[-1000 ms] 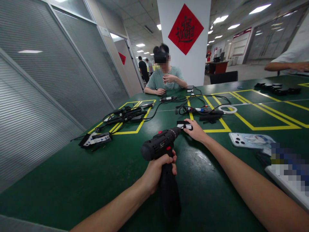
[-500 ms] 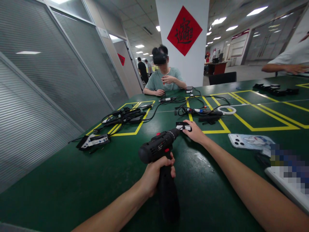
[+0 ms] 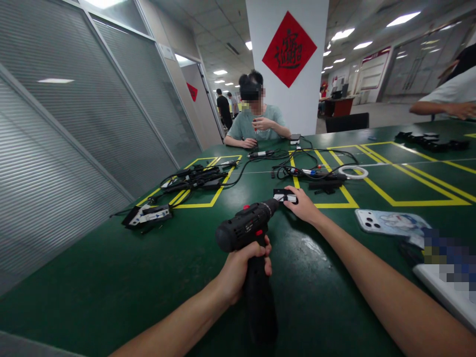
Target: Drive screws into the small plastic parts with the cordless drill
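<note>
My left hand (image 3: 241, 270) is wrapped round the grip of a black cordless drill (image 3: 243, 225) with red buttons. The drill points forward, and its bit end meets a small black-and-white part (image 3: 284, 196) on the green table. From the right, my right hand (image 3: 302, 204) grips that small part with its fingers at the right end. Where exactly the bit touches is too small to tell.
Black cables and parts (image 3: 197, 178) lie in a heap at the left, with a black-and-white bracket (image 3: 148, 216) nearer. More cables and a white ring (image 3: 353, 172) lie beyond my right hand. A phone (image 3: 390, 221) rests at the right. A person (image 3: 256, 121) sits opposite.
The whole view has shifted slightly, so things appear a little further right. Both hands keep their hold on the drill and the small part.
</note>
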A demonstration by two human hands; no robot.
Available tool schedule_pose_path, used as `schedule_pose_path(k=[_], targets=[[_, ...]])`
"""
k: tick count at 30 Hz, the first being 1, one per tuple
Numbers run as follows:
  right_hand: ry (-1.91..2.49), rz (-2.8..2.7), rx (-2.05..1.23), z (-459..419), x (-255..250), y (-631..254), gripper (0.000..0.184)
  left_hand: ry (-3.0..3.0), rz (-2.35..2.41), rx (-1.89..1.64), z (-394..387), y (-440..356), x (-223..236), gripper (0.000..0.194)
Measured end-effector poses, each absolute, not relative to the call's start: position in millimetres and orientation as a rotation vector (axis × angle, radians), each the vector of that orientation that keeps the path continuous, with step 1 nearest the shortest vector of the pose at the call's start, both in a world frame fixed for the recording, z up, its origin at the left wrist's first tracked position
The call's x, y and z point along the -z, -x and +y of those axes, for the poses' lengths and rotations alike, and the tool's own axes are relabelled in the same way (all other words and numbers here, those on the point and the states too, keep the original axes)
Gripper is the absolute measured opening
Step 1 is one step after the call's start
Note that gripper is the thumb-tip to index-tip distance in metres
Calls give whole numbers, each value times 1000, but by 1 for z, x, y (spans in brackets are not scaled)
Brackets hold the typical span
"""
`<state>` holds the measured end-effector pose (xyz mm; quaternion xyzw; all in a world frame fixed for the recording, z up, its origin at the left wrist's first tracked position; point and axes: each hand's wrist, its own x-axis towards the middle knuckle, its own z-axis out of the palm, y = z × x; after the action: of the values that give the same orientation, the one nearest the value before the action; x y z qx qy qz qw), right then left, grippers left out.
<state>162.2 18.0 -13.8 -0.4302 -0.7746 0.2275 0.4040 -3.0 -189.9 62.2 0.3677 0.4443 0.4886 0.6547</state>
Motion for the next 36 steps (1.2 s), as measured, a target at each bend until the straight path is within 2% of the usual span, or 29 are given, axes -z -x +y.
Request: schedule_pose_path(k=[36], targets=[[1083, -1957, -557, 18, 14, -162, 47, -806, 1024, -1088, -189, 2, -66, 20]])
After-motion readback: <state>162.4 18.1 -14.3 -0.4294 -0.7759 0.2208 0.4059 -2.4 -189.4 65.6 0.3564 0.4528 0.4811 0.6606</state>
